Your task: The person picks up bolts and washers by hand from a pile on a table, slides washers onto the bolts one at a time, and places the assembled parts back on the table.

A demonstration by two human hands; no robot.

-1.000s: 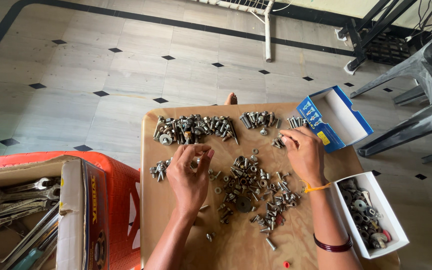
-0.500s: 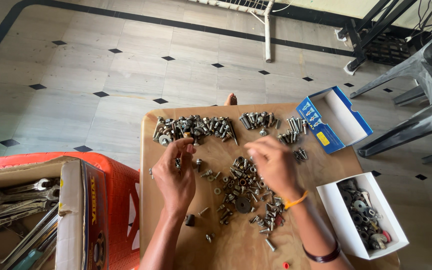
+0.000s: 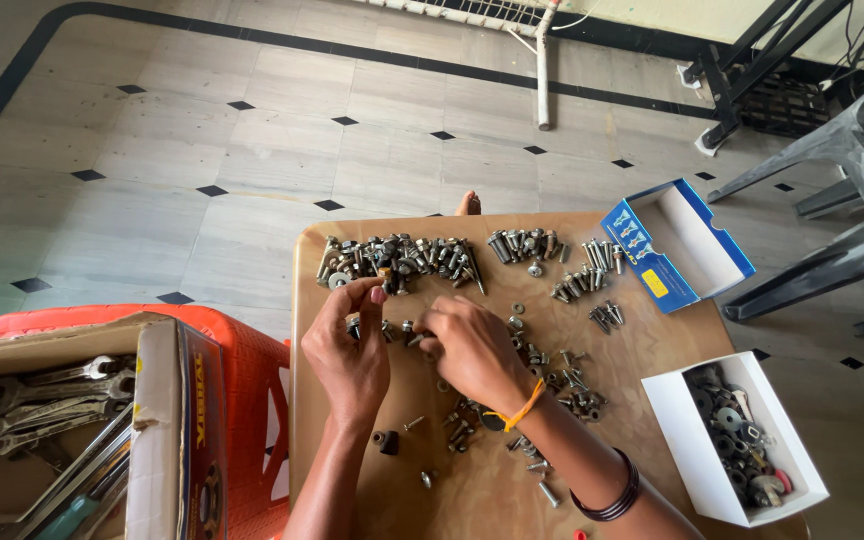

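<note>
Both forearms rise from the near edge of the wooden board (image 3: pixel 652 330) and meet toward its left-centre. The left hand (image 3: pixel 347 350) stands palm down with the wrist bent, thumb and forefinger pressed together on a small bolt (image 3: pixel 382 278) lifted just clear of the wood. The right hand (image 3: pixel 472 350) lies beside it, knuckles up and fingers curled under toward the left hand; what those fingertips hold is hidden, so I cannot tell whether they pinch anything. The right wrist carries one orange thread (image 3: pixel 517 412) and, nearer the elbow, one dark bangle (image 3: pixel 612 495).

Around the near part of the board lie scattered loose bolts and nuts (image 3: pixel 562 385), too small and too many to count, partly covered by the right forearm. Off the board's near right corner sits one white box (image 3: pixel 732 440) of dark washers and fittings. At the near left, one cardboard box (image 3: pixel 72 430) of spanners rests on a red stool (image 3: pixel 252 400); both are cut off by the frame.

Along the far edge runs a row of sorted bolts (image 3: pixel 402 260) at the left corner, then two smaller clusters (image 3: pixel 527 245) toward the middle and right. At the far right corner one blue-and-white box (image 3: pixel 677 245) lies open. A toe (image 3: pixel 469 204) peeks past the far edge. Beyond lie tiled floor (image 3: pixel 252 130) and grey chair legs (image 3: pixel 832 150).
</note>
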